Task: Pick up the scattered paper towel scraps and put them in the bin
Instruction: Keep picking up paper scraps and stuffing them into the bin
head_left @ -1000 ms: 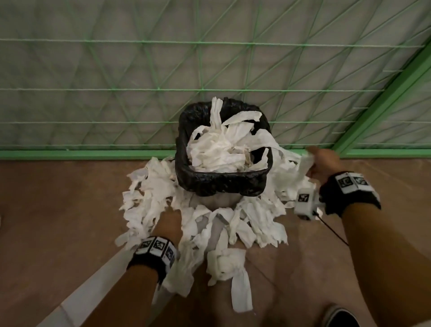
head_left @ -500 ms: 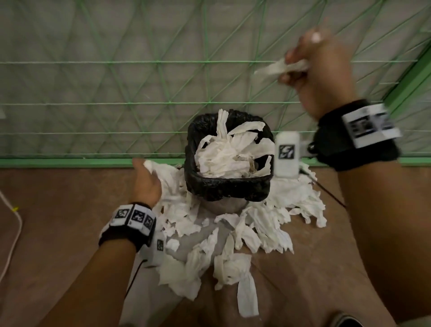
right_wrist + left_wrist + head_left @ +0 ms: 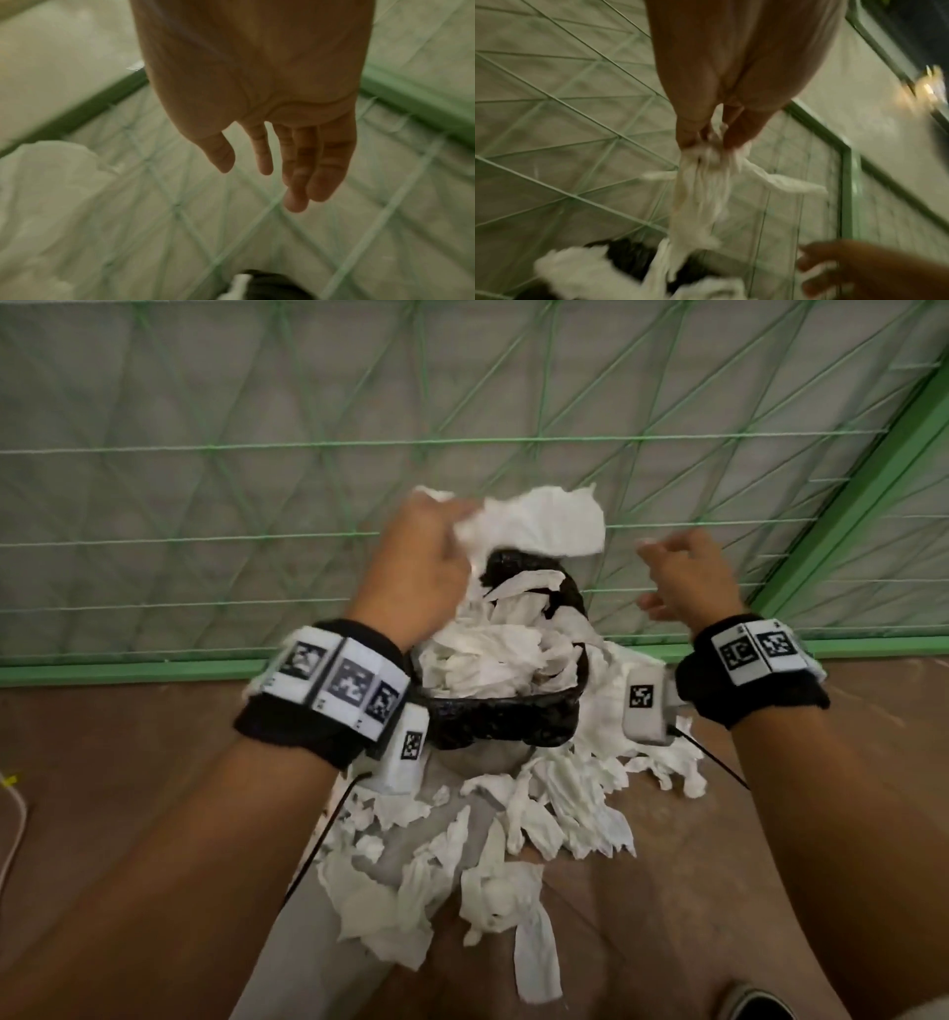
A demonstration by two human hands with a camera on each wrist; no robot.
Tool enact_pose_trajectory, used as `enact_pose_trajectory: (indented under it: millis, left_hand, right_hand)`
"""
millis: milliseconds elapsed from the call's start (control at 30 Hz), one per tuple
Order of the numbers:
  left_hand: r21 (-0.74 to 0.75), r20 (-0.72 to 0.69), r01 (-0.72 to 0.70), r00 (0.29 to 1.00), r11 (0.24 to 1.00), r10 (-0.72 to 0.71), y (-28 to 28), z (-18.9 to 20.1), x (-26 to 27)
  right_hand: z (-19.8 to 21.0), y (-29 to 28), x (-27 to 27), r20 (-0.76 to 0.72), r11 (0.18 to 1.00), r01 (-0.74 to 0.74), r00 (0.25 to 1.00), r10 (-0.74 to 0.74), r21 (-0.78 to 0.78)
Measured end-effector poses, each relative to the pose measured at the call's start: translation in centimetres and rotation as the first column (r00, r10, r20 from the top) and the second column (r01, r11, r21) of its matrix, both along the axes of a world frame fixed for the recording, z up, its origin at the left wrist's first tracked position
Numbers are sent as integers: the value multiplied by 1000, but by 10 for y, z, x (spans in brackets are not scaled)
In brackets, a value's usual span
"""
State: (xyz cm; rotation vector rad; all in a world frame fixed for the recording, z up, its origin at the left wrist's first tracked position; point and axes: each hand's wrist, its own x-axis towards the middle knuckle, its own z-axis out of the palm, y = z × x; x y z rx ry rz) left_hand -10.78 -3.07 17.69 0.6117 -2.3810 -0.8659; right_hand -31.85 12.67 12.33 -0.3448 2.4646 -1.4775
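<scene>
A small bin (image 3: 503, 719) lined with a black bag stands on the floor by a green net fence, heaped with white paper towel scraps (image 3: 493, 654). More torn scraps (image 3: 477, 855) lie scattered on the floor around its base. My left hand (image 3: 421, 557) hovers above the bin and pinches a bunch of paper towel scraps (image 3: 539, 521); in the left wrist view the bunch (image 3: 700, 194) hangs down from the fingertips (image 3: 687, 138). My right hand (image 3: 678, 572) is to the right of the bin, empty, its fingers (image 3: 295, 162) loosely spread.
A green net fence (image 3: 257, 454) on a green frame (image 3: 128, 670) runs right behind the bin, with a slanted green post (image 3: 873, 469) at the right. A white cable (image 3: 15, 819) lies at the left edge. A shoe (image 3: 755, 1006) shows at the bottom right.
My left hand rose from the floor at the bin's left with a bunch of scraps to above the bin. My right hand let go of its scrap and came down, now empty.
</scene>
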Motion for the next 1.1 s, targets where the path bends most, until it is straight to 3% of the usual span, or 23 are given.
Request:
enact_pose_trajectory:
  millis: [100,200,300,400,433,500,533,567,600,667,733,767,833,900,1000,1100]
  left_hand:
    - [-159,199,51,980,986,-19,14,-47,-2]
    - [-293,398,113,917,950,14,15,-76,-8]
    - [-229,550,184,835,956,-29,15,-87,-15]
    - [-251,695,264,719,931,-17,14,-91,-20]
    - [-256,692,242,722,936,3,12,-92,-21]
    - [-218,507,74,860,973,48,4,-88,-17]
    - [-195,329,-39,939,980,102,-1,-82,-14]
    - [-153,152,-157,972,976,180,-6,-77,-7]
    - [-93,15,-271,962,958,273,-14,-72,3]
    - [3,-53,-467,883,884,467,-37,-83,28]
    - [43,121,-562,824,826,554,-61,-123,55]
    - [40,292,-570,792,821,536,-66,-147,69]
    - [47,621,-507,690,861,372,-61,-194,94]
    - [113,801,-415,575,903,164,-45,-231,117]
    - [135,884,-342,466,930,43,-20,-271,138]
    - [-10,866,-277,479,961,147,-21,-278,144]
  right_hand:
    - [-74,38,-38,58,959,6,998,-23,284]
    - [-147,73,-35,189,806,-149,981,48,573]
    - [-200,91,-9,311,654,-341,936,166,675]
    - [-214,88,12,310,513,-395,918,247,762]
    - [-214,85,13,282,492,-382,921,267,782]
    - [-202,78,9,258,449,-378,916,307,810]
    - [-197,77,2,237,481,-361,924,300,799]
    - [-186,75,-2,194,521,-325,937,290,789]
    - [-170,73,-5,149,575,-285,951,271,767]
    - [-138,70,-10,106,620,-258,957,272,741]
    - [-105,69,-13,143,604,-296,947,289,740]
    - [-94,69,-19,164,591,-332,933,321,735]
    - [-64,66,-22,179,586,-371,916,359,720]
    - [-32,59,-25,106,622,-326,925,364,712]
    - [22,40,-20,-92,687,-261,897,433,679]
    - [70,23,-11,-386,887,-228,836,390,402]
